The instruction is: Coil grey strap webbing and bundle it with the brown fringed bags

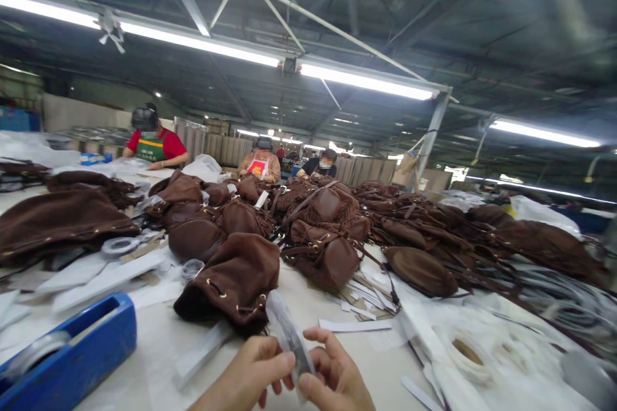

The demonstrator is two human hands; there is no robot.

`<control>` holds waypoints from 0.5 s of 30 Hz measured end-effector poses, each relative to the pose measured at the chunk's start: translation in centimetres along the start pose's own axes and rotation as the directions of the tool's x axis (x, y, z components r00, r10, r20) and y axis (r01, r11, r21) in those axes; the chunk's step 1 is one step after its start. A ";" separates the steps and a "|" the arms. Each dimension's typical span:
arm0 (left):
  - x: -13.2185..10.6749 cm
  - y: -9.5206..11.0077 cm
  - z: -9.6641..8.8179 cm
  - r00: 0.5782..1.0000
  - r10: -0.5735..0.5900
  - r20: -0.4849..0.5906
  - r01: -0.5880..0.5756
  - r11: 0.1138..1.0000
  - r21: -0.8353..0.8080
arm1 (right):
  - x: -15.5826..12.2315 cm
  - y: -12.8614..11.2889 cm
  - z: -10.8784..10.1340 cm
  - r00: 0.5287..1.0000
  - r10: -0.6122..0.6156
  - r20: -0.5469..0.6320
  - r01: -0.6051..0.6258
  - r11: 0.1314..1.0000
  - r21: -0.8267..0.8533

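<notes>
Low in the head view, my left hand (260,366) and my right hand (337,372) both grip a narrow grey strip in clear plastic wrap (285,321). The strip points up and away from me, its lower part between my thumbs and fingers. What lies inside the wrap is too blurred to name. Just beyond my hands, a dark brown drawstring bag (236,276) with metal eyelets lies on the pale table (159,340). A white strip (202,350) rests beside my left hand.
A blue tape dispenser (91,353) stands at the near left. Brown bags (328,257) heap across the table, with loose white paper strips (357,325) before them. Rolls of white material (465,356) lie at the right. Several people (159,141) work at the far side.
</notes>
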State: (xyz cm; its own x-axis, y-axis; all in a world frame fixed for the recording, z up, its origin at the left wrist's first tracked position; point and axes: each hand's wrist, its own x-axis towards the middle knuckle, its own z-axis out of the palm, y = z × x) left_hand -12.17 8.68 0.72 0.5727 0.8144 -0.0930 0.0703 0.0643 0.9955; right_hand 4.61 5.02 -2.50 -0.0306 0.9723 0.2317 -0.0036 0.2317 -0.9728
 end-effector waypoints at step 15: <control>0.3 1.0 -0.1 0.977 0.043 -0.207 -0.073 0.988 -0.137 | 1.3 1.8 0.5 0.982 0.187 -0.019 -0.149 0.834 0.531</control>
State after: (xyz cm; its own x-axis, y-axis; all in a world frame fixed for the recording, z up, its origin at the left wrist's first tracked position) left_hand -12.04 9.04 1.69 0.3935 0.9183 -0.0436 -0.0838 0.0831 0.9930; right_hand 4.09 6.64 -3.94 -0.0116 0.9989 0.0455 -0.5294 0.0325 -0.8478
